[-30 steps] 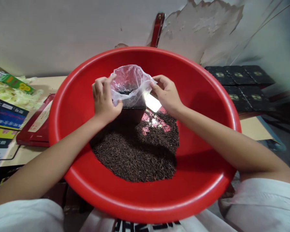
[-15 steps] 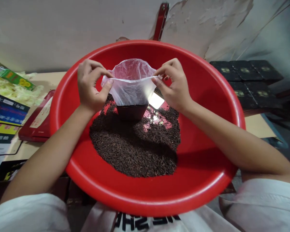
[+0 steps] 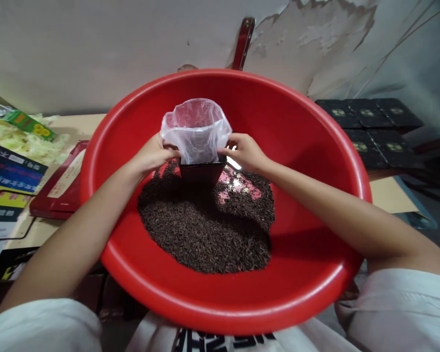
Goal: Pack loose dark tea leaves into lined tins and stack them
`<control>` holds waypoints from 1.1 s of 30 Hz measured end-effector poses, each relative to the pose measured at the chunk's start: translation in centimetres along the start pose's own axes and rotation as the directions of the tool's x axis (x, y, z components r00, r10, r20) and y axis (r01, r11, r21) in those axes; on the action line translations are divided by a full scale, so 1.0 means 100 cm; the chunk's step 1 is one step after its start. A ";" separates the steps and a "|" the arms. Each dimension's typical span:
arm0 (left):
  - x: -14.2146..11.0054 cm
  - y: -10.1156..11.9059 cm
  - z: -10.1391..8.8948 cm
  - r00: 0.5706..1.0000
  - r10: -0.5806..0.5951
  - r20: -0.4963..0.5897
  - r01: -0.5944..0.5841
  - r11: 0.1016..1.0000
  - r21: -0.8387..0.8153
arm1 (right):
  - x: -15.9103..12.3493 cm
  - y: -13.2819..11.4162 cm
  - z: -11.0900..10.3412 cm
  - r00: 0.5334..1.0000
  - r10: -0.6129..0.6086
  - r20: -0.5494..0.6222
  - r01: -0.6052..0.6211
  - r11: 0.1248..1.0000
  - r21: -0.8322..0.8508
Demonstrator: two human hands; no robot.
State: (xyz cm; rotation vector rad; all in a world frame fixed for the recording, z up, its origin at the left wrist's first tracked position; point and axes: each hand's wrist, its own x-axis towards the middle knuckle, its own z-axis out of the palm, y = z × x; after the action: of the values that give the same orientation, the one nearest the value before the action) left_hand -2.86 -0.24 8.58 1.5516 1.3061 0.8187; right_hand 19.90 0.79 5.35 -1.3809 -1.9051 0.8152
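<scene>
A clear plastic bag [image 3: 198,139] stands open-mouthed in a small black box [image 3: 201,173], its upper part spread above the box's rim. My left hand [image 3: 154,155] is closed at the left side, thumb and fingers pinching the bag low down by the rim. On the opposite side my right hand [image 3: 244,150] pinches the bag at the box's right edge, fingers curled. Box and bag stand in a big red basin [image 3: 308,205], at the back of a spread heap of dark loose tea leaves [image 3: 209,234]. The box's lower part lies in shadow.
Black square boxes [image 3: 368,115] sit in rows at the right. Left of the basin are a dark red case [image 3: 55,193], printed packaging [image 3: 11,181] and a green carton [image 3: 29,124] on pale shreds. A red handle-like bar [image 3: 244,44] leans on the peeling wall behind.
Both my hands have gone from the bag's upper edge down to its sides at the box rim. The bag's mouth, stretched flat in front before, is now looser and rounder.
</scene>
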 end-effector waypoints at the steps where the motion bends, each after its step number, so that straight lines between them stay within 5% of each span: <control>1: 0.001 -0.002 0.000 0.996 0.075 0.049 -0.075 0.997 0.001 | 0.001 0.000 0.003 1.000 -0.014 -0.020 0.014 1.000 0.003; 6: 0.007 -0.010 0.003 0.946 0.162 0.281 -0.201 0.973 0.116 | 0.000 0.000 0.017 0.993 -0.068 -0.098 0.068 0.998 0.003; 12: 0.007 -0.018 0.025 0.986 0.168 -0.020 -0.155 0.945 0.289 | -0.004 -0.003 0.019 0.982 -0.185 0.047 0.189 0.977 -0.101; 15: 0.005 -0.025 0.038 0.947 0.242 -0.212 -0.183 0.948 0.262 | -0.005 -0.005 0.014 0.954 -0.257 0.154 0.263 0.965 -0.019; 18: 0.006 -0.032 0.041 0.891 0.274 -0.362 -0.213 0.957 0.199 | -0.004 -0.006 0.008 0.963 -0.244 0.112 0.234 0.968 0.093; 25: 0.012 -0.035 0.034 0.837 0.498 -0.224 -0.333 0.791 0.513 | 0.011 0.001 0.015 0.966 -0.220 -0.134 0.191 0.961 -0.198; 29: 0.010 -0.039 0.036 0.817 0.570 -0.088 -0.409 0.681 0.607 | 0.013 0.000 0.026 0.973 -0.228 0.030 0.227 0.931 -0.287; 33: 0.006 -0.041 0.039 0.785 0.578 -0.224 -0.333 0.698 0.634 | 0.006 -0.003 0.029 0.952 -0.284 0.112 0.305 0.894 -0.329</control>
State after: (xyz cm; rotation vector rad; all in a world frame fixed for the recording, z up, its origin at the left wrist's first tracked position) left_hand -0.66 -0.51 3.31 2.3600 1.5691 1.2003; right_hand 17.27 0.91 3.91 -1.2218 -2.3151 0.3914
